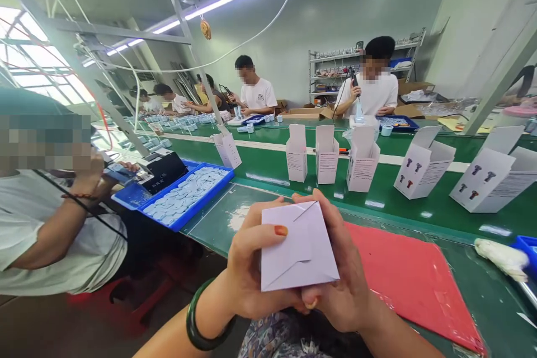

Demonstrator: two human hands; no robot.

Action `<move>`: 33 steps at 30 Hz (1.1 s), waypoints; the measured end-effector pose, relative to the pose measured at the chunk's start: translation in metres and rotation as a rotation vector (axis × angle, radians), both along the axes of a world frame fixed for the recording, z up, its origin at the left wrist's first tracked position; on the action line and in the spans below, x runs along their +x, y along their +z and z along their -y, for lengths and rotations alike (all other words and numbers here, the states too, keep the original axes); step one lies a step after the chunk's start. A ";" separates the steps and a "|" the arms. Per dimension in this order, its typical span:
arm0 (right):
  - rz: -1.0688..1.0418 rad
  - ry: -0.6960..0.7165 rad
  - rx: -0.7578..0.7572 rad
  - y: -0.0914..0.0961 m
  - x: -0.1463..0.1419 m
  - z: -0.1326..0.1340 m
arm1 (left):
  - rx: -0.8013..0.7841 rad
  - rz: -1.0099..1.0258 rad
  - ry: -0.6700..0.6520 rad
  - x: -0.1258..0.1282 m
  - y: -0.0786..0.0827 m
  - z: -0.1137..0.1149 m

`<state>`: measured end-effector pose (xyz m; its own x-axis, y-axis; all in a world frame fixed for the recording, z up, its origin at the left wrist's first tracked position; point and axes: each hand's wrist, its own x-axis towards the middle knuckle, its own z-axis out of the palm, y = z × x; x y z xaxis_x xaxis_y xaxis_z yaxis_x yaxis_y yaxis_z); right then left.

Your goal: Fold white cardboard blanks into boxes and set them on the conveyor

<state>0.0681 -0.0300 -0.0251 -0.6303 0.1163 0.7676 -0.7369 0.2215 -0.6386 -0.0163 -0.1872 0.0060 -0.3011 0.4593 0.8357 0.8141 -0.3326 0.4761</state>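
Between my two hands is a white cardboard box (300, 268), its end with interlocked folded flaps facing me. My left hand (247, 263) grips its left side, the index finger lying across the flaps. On the other side my right hand (346, 274) wraps the box, with its thumb below the lower edge. The sides of the box are mostly hidden by my fingers. Beyond my hands, several white boxes with raised lids, such as one white printed box (363, 165), stand upright in a row on the green conveyor belt (268, 173).
A red mat (403, 274) lies on the green table to my right. At left, a blue tray (187, 218) holds many pale blue pieces, near a co-worker's arm (50, 229). A white glove (501, 254) rests at far right. Several people work across the belt.
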 end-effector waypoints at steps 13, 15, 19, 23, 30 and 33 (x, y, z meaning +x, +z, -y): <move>-0.020 -0.366 0.490 -0.014 0.014 -0.039 | 0.073 1.027 -0.403 0.022 -0.024 -0.043; 0.000 -0.365 0.496 -0.017 0.013 -0.040 | 0.076 1.011 -0.376 0.020 -0.030 -0.046; 0.020 -0.377 0.514 -0.023 0.011 -0.040 | 0.057 0.995 -0.346 0.017 -0.036 -0.047; 0.028 -0.374 0.538 -0.027 0.009 -0.041 | 0.042 0.984 -0.323 0.015 -0.039 -0.048; 0.077 -0.362 0.555 -0.030 0.007 -0.041 | 0.027 0.957 -0.302 0.011 -0.042 -0.047; 0.069 -0.375 0.580 -0.031 0.007 -0.040 | -0.018 0.956 -0.237 0.008 -0.044 -0.044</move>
<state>0.0748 0.0102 -0.0557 -0.6771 -0.0806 0.7315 -0.5057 0.7731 -0.3829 -0.0079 -0.1427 -0.0383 -0.7451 0.6051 0.2805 -0.0032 -0.4238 0.9058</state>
